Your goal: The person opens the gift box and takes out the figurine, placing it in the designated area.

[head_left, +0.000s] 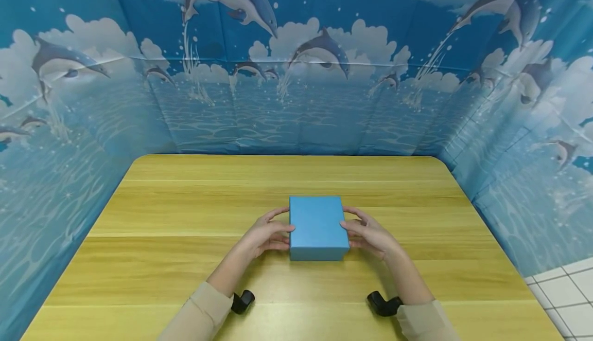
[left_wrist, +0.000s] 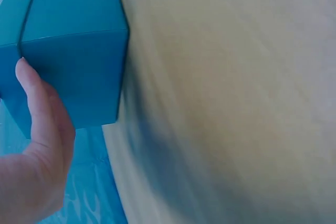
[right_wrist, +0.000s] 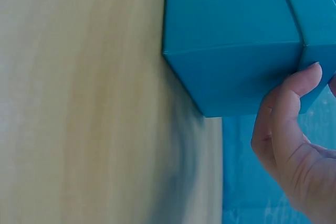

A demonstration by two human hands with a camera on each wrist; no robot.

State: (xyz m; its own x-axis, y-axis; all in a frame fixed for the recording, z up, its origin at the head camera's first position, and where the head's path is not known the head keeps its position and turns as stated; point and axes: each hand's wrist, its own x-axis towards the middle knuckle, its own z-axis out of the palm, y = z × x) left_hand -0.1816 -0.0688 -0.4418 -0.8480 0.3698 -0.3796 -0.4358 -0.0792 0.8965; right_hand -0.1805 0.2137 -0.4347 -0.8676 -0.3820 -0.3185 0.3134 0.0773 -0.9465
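A blue lidded box (head_left: pixel 318 222) sits near the middle of the wooden table, its flat top facing up. My left hand (head_left: pixel 268 233) holds its left side, with the thumb at the top edge and the other fingers spread along the side wall. On the right side, my right hand (head_left: pixel 368 232) grips it in much the same way. A thin seam between lid and body shows on the box (left_wrist: pixel 84 72) in the left wrist view, and the left thumb touches it. In the right wrist view the right thumb lies by the same seam on the box (right_wrist: pixel 236 77). The box's inside is hidden.
The yellow wood-grain table (head_left: pixel 185 197) extends around the box on all sides. A blue curtain (head_left: pixel 296 114) printed with dolphins hangs behind the table and along both sides. White tiles (head_left: pixel 567 294) show at the lower right. Black straps or mounts sit at both wrists.
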